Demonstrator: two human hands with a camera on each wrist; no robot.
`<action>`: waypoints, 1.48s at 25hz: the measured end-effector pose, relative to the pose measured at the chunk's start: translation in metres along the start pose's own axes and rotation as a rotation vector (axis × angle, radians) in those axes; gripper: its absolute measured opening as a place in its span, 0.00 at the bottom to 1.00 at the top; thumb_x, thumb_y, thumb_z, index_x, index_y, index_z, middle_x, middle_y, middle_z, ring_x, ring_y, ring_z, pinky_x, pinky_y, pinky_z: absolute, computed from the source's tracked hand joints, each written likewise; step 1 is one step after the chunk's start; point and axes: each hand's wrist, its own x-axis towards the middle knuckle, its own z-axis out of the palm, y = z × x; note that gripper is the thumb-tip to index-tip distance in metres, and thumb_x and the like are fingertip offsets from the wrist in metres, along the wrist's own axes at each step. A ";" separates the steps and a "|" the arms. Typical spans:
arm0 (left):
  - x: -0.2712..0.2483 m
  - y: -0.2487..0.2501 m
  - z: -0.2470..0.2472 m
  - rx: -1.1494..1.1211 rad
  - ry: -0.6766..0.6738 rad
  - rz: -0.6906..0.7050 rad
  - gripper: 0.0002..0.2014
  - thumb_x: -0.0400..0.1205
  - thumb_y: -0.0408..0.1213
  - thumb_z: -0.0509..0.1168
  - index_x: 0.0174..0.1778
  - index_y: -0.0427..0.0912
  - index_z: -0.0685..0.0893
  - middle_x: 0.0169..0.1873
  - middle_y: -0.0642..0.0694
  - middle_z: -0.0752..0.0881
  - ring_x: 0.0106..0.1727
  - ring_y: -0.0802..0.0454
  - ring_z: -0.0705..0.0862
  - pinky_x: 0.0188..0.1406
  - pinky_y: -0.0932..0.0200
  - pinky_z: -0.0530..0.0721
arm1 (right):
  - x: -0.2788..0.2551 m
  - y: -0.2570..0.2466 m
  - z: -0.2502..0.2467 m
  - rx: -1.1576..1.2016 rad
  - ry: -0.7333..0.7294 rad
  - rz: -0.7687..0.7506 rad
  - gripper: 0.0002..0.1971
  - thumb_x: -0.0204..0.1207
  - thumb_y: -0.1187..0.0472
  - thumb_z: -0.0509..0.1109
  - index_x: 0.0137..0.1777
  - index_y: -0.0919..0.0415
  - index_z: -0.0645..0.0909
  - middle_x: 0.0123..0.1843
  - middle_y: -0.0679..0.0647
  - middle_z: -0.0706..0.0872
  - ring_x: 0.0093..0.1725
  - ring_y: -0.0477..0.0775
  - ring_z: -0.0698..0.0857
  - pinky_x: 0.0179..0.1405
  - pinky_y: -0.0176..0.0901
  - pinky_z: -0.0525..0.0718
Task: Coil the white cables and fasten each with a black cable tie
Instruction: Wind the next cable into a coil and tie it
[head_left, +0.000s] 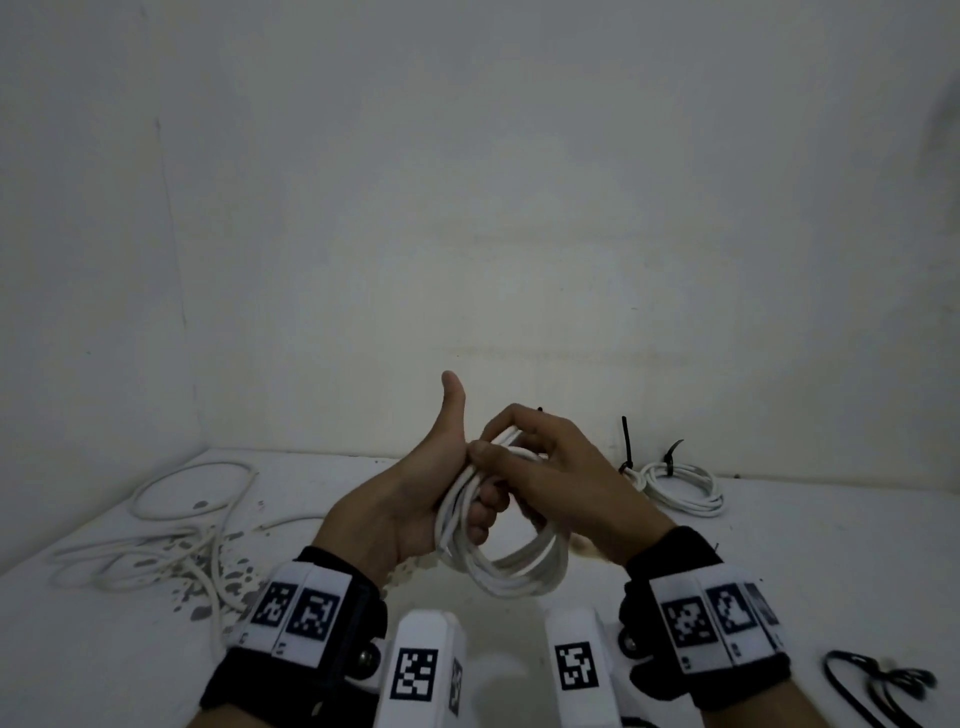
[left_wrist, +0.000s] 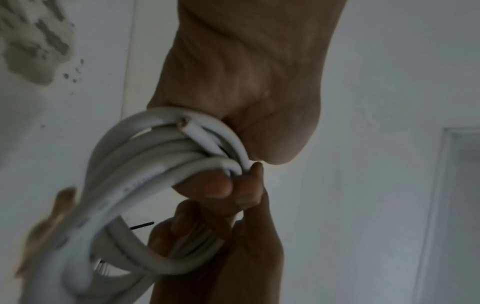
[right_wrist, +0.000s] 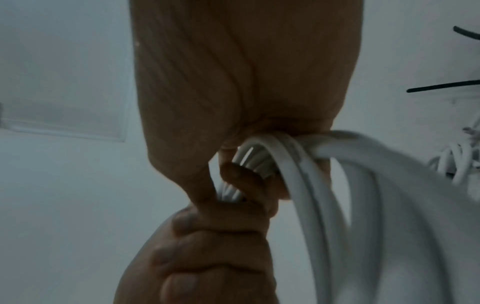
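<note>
The head camera looks forward and down from above both wrists toward the counter (head_left: 779, 561) and the wall behind it. Each wrist camera looks very closely along its palm; all three share the coiled white cable (head_left: 498, 561).

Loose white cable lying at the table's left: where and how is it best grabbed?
Probably the big open loop of the loose white cable at the far left, taken from above: it lies flat and apart, while the strands nearer the front cross in a tangle.

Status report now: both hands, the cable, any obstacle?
Left hand and right hand grip white coil. No tie on it visible. Nothing blocking; loose cable waits left.
</note>
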 end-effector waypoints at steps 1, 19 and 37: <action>0.002 -0.002 0.000 -0.034 -0.018 -0.006 0.48 0.68 0.83 0.37 0.17 0.40 0.77 0.16 0.46 0.72 0.15 0.55 0.71 0.15 0.66 0.70 | 0.002 0.005 0.001 0.012 0.039 0.009 0.09 0.81 0.53 0.73 0.45 0.58 0.82 0.32 0.53 0.84 0.26 0.45 0.79 0.26 0.37 0.76; 0.006 -0.016 -0.002 -0.650 -0.083 0.254 0.38 0.79 0.66 0.56 0.37 0.28 0.88 0.10 0.53 0.63 0.09 0.60 0.62 0.17 0.64 0.73 | 0.011 0.014 0.005 0.596 0.348 0.093 0.17 0.83 0.63 0.70 0.34 0.58 0.69 0.30 0.60 0.74 0.25 0.56 0.72 0.24 0.43 0.73; 0.012 -0.022 0.035 -0.699 -0.171 0.406 0.34 0.80 0.64 0.56 0.51 0.33 0.91 0.17 0.47 0.78 0.22 0.54 0.80 0.35 0.60 0.85 | 0.011 0.001 -0.008 0.516 0.490 0.142 0.16 0.87 0.63 0.59 0.34 0.63 0.73 0.21 0.51 0.68 0.17 0.50 0.63 0.16 0.37 0.68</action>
